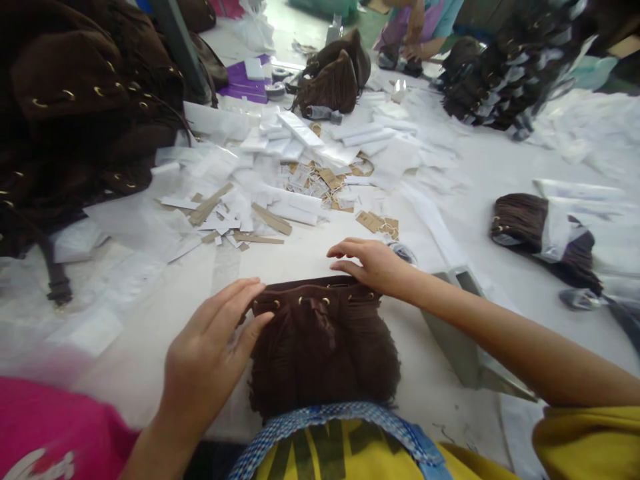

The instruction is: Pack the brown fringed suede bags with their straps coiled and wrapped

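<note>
A dark brown fringed drawstring bag [327, 353] lies on the table right in front of me, with gold eyelets along its top. My left hand [213, 340] is at its upper left corner, thumb on the front and fingers along the top edge, gripping it lightly. Just above the upper right part of the bag is my right hand [373, 263], its fingers curved and apart with nothing between them. Part of the right wrist hides the bag's top right corner.
Brown bags [65, 93] are heaped at the left. White paper sheets [300, 137], tan strips [210, 205] and tags [373, 223] lie beyond my hands. A grey holder [453, 333] stands under my right forearm. A wrapped bag [520, 220] lies right. Another person's hands [415, 40] work at the back.
</note>
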A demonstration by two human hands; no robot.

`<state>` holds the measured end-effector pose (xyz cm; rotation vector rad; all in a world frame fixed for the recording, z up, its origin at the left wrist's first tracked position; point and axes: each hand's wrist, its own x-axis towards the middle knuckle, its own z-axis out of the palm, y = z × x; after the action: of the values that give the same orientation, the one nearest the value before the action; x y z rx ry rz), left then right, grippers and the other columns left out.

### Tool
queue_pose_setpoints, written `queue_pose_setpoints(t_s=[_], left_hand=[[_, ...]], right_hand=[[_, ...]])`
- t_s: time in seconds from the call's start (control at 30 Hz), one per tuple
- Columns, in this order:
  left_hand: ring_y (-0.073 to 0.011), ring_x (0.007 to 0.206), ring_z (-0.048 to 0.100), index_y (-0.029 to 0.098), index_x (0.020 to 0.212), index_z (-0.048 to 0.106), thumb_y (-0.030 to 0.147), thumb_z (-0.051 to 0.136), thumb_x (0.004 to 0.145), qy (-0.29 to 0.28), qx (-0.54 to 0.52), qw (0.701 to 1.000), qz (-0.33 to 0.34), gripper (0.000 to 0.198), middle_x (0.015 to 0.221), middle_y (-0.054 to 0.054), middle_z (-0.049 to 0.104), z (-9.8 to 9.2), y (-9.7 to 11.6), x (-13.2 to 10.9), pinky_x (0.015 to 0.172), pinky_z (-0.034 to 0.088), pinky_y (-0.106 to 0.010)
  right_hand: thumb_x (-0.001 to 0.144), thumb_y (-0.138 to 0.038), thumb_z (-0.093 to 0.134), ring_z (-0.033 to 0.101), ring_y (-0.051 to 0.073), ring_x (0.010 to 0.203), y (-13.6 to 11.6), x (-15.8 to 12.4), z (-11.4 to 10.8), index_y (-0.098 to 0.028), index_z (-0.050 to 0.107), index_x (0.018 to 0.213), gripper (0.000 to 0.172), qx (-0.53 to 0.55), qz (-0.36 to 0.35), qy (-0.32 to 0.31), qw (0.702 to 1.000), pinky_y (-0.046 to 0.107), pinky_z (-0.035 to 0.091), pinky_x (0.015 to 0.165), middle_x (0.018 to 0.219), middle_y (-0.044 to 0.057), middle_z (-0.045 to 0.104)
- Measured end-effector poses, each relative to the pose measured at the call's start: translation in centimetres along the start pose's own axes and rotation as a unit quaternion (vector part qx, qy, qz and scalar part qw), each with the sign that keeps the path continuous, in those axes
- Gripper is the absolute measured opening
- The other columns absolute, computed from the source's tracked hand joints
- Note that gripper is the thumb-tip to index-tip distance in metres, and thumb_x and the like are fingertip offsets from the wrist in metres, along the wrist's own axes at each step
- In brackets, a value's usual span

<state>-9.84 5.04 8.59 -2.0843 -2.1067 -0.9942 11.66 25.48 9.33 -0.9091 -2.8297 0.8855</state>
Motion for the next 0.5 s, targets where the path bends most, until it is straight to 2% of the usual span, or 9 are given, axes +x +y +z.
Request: queue_pose_setpoints(t_s=[0.03, 0.07, 0.1, 0.17, 0.23, 0.3, 0.4, 0.47, 0.5], left_hand=[[-0.0207, 0.103, 0.068, 0.022, 0.123, 0.06, 0.025, 0.062, 0.091, 0.03, -0.021, 0.999, 0.022, 0.033, 0.118, -0.007, 0.069, 0.3, 1.0, -0.1, 0.096, 0.052, -0.034], [-0.0207, 0.109, 0.066, 0.023, 0.123, 0.061, 0.021, 0.062, 0.09, 0.034, -0.041, 0.997, 0.05, 0.033, 0.12, -0.007, 0.069, 0.7, 1.8, -0.3, 0.1, 0.051, -0.035], [-0.0218, 0.116, 0.063, 0.023, 0.126, 0.059, 0.02, 0.061, 0.091, 0.011, -0.052, 0.996, 0.078, 0.036, 0.125, -0.008, 0.067, 1.5, 2.4, -0.8, 0.103, 0.049, -0.037], [-0.0272, 0.132, 0.05, 0.022, 0.139, 0.05, 0.027, 0.058, 0.093, -0.079, -0.028, 0.991, 0.105, 0.047, 0.143, -0.012, 0.054, 3.4, 2.5, -2.2, 0.109, 0.043, -0.046], [-0.0325, 0.141, 0.038, 0.019, 0.147, 0.04, 0.038, 0.055, 0.094, -0.136, 0.049, 0.987, 0.067, 0.058, 0.153, -0.017, 0.04, 5.4, 1.6, -3.9, 0.113, 0.033, -0.057], [-0.0335, 0.141, 0.036, 0.017, 0.149, 0.036, 0.041, 0.051, 0.095, -0.17, 0.087, 0.981, 0.04, 0.061, 0.154, -0.018, 0.037, 6.4, 0.4, -5.2, 0.113, 0.029, -0.062], [-0.0336, 0.139, 0.04, 0.02, 0.144, 0.045, 0.037, 0.053, 0.094, -0.172, 0.081, 0.98, 0.055, 0.054, 0.151, -0.016, 0.042, 5.6, -0.2, -5.6, 0.113, 0.027, -0.065], [-0.0325, 0.135, 0.047, 0.023, 0.133, 0.057, 0.03, 0.054, 0.094, -0.124, 0.04, 0.99, 0.054, 0.041, 0.146, -0.014, 0.051, 4.1, 0.7, -5.0, 0.113, 0.028, -0.063], [-0.031, 0.131, 0.051, 0.023, 0.127, 0.062, 0.028, 0.053, 0.094, -0.096, 0.001, 0.995, 0.032, 0.035, 0.141, -0.012, 0.056, 3.5, 1.5, -4.5, 0.112, 0.033, -0.059]], right_hand=[[0.097, -0.033, 0.054, 0.065, 0.019, 0.095, -0.8, -1.0, -0.1, -0.018, 0.067, 0.11, 0.024, 0.007, 0.0, 0.045, 0.999, 0.029, 0.046, 0.087, 0.108, 0.008, 0.07], [0.099, -0.035, 0.05, 0.065, 0.019, 0.098, -1.4, -2.0, 0.2, -0.019, 0.066, 0.113, 0.027, 0.012, 0.0, 0.071, 0.997, 0.03, 0.047, 0.089, 0.111, 0.008, 0.07], [0.099, -0.036, 0.048, 0.065, 0.02, 0.103, -1.8, -3.1, 0.8, -0.019, 0.064, 0.12, 0.031, 0.01, 0.001, 0.079, 0.997, 0.032, 0.047, 0.091, 0.116, 0.009, 0.069], [0.1, -0.034, 0.046, 0.057, 0.022, 0.121, -1.8, -5.0, 3.2, -0.02, 0.05, 0.139, 0.042, -0.027, 0.013, 0.07, 0.997, 0.037, 0.044, 0.102, 0.134, 0.012, 0.06], [0.099, -0.027, 0.044, 0.042, 0.027, 0.138, -0.7, -6.4, 6.1, -0.02, 0.042, 0.147, 0.048, -0.112, 0.034, 0.059, 0.991, 0.05, 0.03, 0.114, 0.148, 0.014, 0.047], [0.099, -0.023, 0.042, 0.031, 0.031, 0.144, 0.4, -7.1, 8.3, -0.019, 0.042, 0.147, 0.048, -0.164, 0.058, 0.051, 0.983, 0.057, 0.021, 0.117, 0.153, 0.013, 0.039], [0.098, -0.021, 0.044, 0.028, 0.032, 0.145, 0.4, -7.5, 9.2, -0.019, 0.044, 0.146, 0.048, -0.169, 0.08, 0.098, 0.977, 0.058, 0.02, 0.116, 0.154, 0.012, 0.038], [0.097, -0.025, 0.049, 0.033, 0.029, 0.142, -0.9, -7.3, 8.6, -0.02, 0.046, 0.144, 0.048, -0.135, 0.067, 0.163, 0.975, 0.053, 0.025, 0.116, 0.151, 0.012, 0.043], [0.095, -0.028, 0.054, 0.037, 0.028, 0.139, -1.7, -7.1, 8.1, -0.022, 0.047, 0.144, 0.049, -0.108, 0.053, 0.195, 0.973, 0.05, 0.029, 0.115, 0.149, 0.012, 0.046]])
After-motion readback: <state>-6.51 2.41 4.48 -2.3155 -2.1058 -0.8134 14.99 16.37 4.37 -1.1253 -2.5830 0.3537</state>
